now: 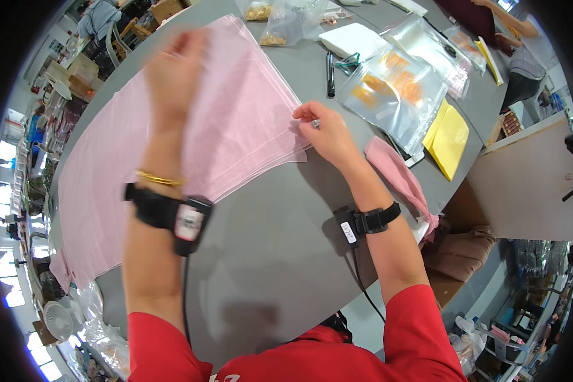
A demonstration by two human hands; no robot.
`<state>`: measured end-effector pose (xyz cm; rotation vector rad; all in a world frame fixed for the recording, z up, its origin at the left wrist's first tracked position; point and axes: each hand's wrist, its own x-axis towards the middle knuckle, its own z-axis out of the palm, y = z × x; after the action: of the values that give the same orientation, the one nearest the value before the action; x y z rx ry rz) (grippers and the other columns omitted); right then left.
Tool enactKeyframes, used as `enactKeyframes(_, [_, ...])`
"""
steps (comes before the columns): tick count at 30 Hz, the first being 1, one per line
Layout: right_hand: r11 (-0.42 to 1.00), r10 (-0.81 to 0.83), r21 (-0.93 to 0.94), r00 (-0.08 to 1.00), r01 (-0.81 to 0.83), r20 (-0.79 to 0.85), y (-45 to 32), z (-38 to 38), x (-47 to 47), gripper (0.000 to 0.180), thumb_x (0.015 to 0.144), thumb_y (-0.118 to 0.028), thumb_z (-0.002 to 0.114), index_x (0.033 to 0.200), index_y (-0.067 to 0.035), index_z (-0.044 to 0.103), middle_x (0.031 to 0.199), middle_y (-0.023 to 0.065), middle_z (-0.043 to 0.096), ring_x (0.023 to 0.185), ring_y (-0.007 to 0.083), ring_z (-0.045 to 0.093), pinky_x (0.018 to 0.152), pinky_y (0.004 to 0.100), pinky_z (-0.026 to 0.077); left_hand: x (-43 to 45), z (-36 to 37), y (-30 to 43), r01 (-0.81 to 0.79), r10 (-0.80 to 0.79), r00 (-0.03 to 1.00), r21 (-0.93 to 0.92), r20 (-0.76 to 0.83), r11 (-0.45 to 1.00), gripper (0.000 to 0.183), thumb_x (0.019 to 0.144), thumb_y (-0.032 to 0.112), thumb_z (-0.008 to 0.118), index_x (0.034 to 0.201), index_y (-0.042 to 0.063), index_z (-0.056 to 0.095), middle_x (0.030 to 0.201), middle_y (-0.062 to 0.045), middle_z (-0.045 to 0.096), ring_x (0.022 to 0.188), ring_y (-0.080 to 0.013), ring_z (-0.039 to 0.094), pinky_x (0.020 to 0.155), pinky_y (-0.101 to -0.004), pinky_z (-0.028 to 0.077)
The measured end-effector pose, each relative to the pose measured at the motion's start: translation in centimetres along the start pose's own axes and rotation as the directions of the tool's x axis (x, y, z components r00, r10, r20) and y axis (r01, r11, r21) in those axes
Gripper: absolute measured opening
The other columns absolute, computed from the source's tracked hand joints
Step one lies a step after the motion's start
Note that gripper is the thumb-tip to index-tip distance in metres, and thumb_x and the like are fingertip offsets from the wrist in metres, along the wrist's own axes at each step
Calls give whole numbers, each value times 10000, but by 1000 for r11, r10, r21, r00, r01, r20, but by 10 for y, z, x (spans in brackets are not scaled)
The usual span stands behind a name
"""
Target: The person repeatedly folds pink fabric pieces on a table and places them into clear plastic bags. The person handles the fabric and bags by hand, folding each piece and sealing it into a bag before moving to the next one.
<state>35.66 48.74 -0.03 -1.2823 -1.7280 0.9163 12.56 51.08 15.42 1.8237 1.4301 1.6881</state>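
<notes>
A large piece of thin pink fabric (248, 100) lies in layers on the grey table (267, 238), its left part spreading to the table's far left edge. My left hand (176, 71) is over the upper middle of the fabric, blurred by motion, so its fingers and anything in them are unclear. At the fabric's right corner is my right hand (327, 131), fingers bent and the fingertips at the layered edge. A small shiny spot shows by its thumb; whether the fingers pinch the cloth is hard to tell.
Right of the fabric lie a black marker (330, 74), clear plastic bags (391, 100) with orange contents, yellow sheets (446, 138) and a twisted pink cloth strip (398, 172). Bags of small golden pieces (273, 39) sit at the back. A co-worker (525, 62) stands at upper right.
</notes>
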Motion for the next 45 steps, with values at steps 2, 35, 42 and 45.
enactKeyframes(2, [999, -24, -35, 999, 23, -38, 10, 10, -4, 268, 839, -27, 632, 1105, -19, 663, 1043, 141, 729, 1021, 288, 691, 870, 385, 551, 16, -6, -5, -166, 162, 983, 45, 88, 985, 104, 956, 131, 711, 1018, 52, 736, 894, 12, 716, 783, -95, 632, 711, -267, 524])
enactKeyframes(35, [864, -335, -355, 934, 357, 123, 16, -15, -10, 251, 782, -1, 724, 1004, -93, 801, 1281, 88, 649, 1212, 293, 576, 973, 387, 504, -159, 74, -50, -141, 52, 923, 211, 381, 967, 135, 954, 121, 603, 938, 13, 683, 921, -179, 625, 900, -362, 633, 767, -451, 511])
enactKeyframes(42, [839, -532, -209, 839, 503, -118, 29, -50, -4, 251, 1011, 12, 513, 1193, -8, 684, 1323, 123, 641, 1280, 273, 567, 1088, 358, 423, -183, -33, -51, 584, -755, 534, -812, 380, 5, 398, 1026, 361, 639, 1206, 7, 617, 1010, -105, 712, 833, -242, 706, 760, -376, 607])
enactKeyframes(45, [952, -299, -15, 917, 306, -265, 70, -78, -17, 276, 1072, -42, 466, 1259, 18, 660, 1332, 99, 635, 1236, 219, 569, 1089, 335, 410, -191, -139, -114, 142, -926, 376, -987, -14, 72, 244, 1009, 174, 657, 1205, 33, 617, 1118, -96, 682, 989, -244, 688, 858, -400, 608])
